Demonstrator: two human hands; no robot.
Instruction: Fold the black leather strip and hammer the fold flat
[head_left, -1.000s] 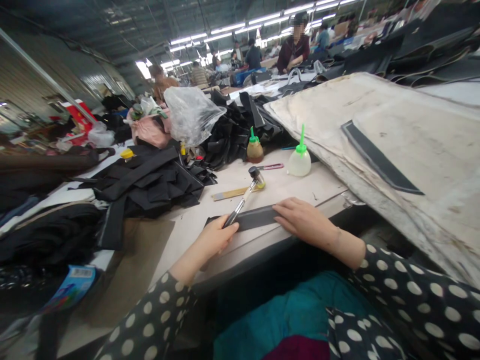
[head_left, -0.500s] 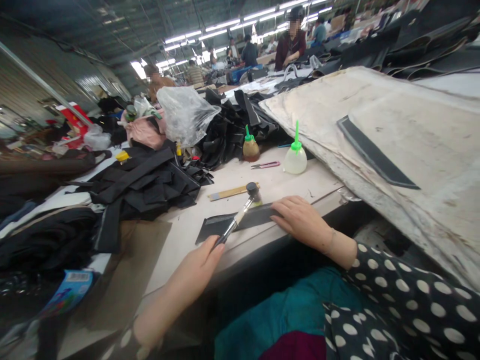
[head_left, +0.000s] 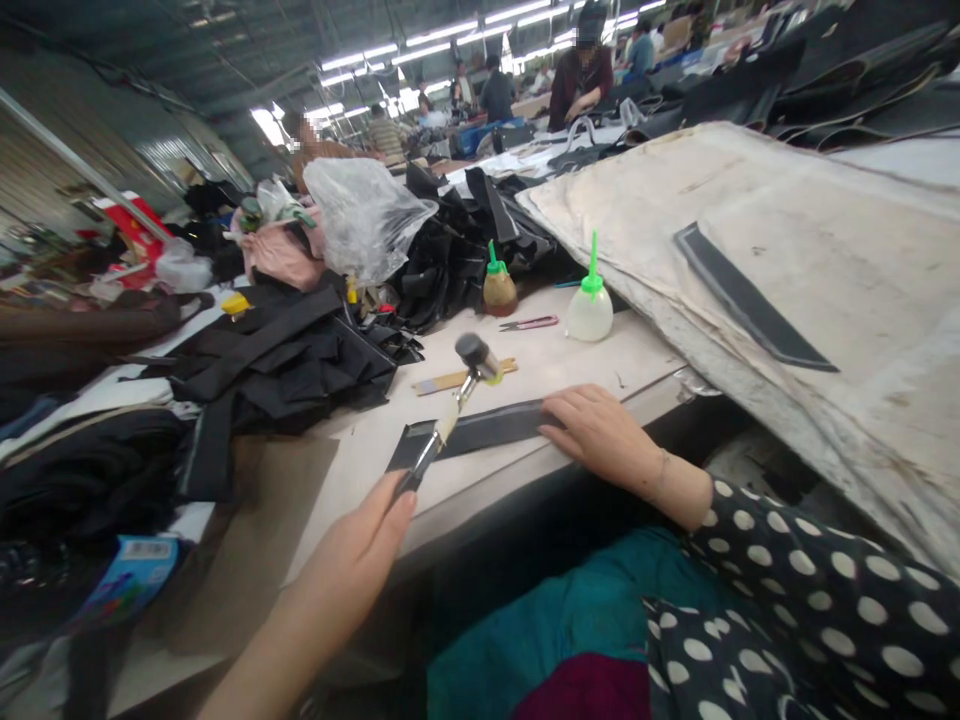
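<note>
A small hammer (head_left: 448,418) with a dark, rounded head is gripped at its handle by my left hand (head_left: 375,515). Its head is tilted up above the table, near a flat yellowish stick (head_left: 442,381). Beneath the hammer lies a long black strip (head_left: 480,430) along the table's front edge. The fingers of my right hand (head_left: 600,435) rest on the strip's right end, held together, with the thumb at its lower edge; whether they pinch the strip is partly hidden.
Two squeeze bottles, one clear (head_left: 590,312) and one brown (head_left: 499,291), stand behind, near pink snips (head_left: 529,323). Black strips (head_left: 277,350) pile up at the left. A pale board (head_left: 810,240) bearing another black strip (head_left: 750,300) slants at the right. People work farther back.
My left hand has moved left and slightly down, and the hammer's head has risen up and left off the strip's area. My right hand stays on the strip.
</note>
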